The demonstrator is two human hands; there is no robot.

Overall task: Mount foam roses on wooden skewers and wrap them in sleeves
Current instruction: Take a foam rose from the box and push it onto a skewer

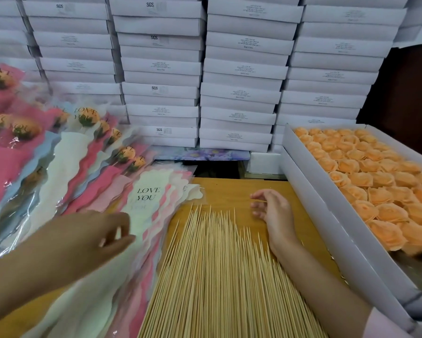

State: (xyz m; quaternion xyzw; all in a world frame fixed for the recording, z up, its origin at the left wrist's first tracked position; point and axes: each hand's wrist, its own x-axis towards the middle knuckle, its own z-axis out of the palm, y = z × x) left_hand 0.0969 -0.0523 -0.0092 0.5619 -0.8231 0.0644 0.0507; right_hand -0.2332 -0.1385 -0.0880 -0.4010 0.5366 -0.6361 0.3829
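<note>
Wooden skewers (pixel 212 276) lie fanned on the desk (pixel 232 191). Left grip (pixel 107 231) hovers curled over the empty sleeves (pixel 144 198); whether it pinches one, I cannot tell. Right grip (pixel 271 208) pinches a single skewer (pixel 258 200) beyond the pile. Orange foam roses (pixel 366 181) fill the white box (pixel 302 172) at right. Wrapped roses (pixel 24 129) lie far left.

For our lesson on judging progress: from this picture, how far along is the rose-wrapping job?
Done: several wrapped roses lie piled at the left. In hand: the right hand pinches one skewer; the left hand hovers over the empty sleeves. Left: a box packed with orange foam roses, and a big skewer pile.
</note>
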